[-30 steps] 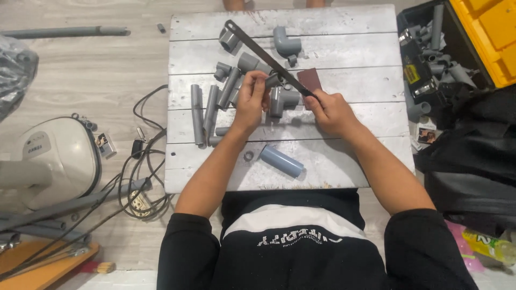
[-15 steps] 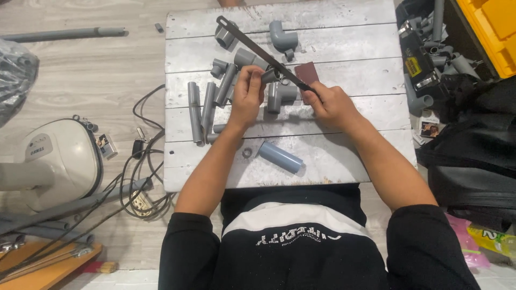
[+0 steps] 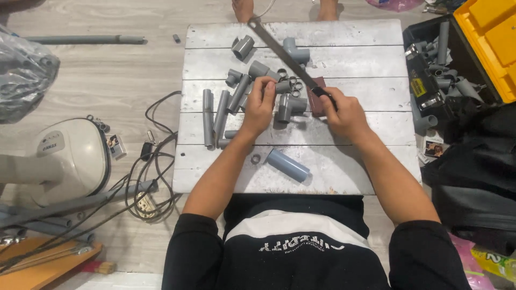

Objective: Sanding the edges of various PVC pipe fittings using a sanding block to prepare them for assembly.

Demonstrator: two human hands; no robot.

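Note:
My left hand (image 3: 260,106) pinches a short grey pipe piece (image 3: 283,86) against the white plank table (image 3: 349,64). My right hand (image 3: 345,111) grips the handle end of a long dark saw blade (image 3: 279,49), which runs diagonally up and left and lies across that pipe piece. A grey tee fitting (image 3: 288,106) sits between my hands. A dark red sheet of sandpaper (image 3: 317,95) lies under my right hand's fingers.
Several grey pipe lengths (image 3: 215,115), elbows (image 3: 296,52) and fittings lie on the table, with a bluish pipe stub (image 3: 288,165) and a small ring (image 3: 256,159) near the front edge. A yellow-lidded toolbox (image 3: 457,59) with pipe bits stands right. Cables (image 3: 145,177) and a white appliance (image 3: 64,156) lie left.
The saw blade has slid forward and up the table across the pipe piece, and my right hand has followed it. The view has shifted slightly. My left hand keeps its hold.

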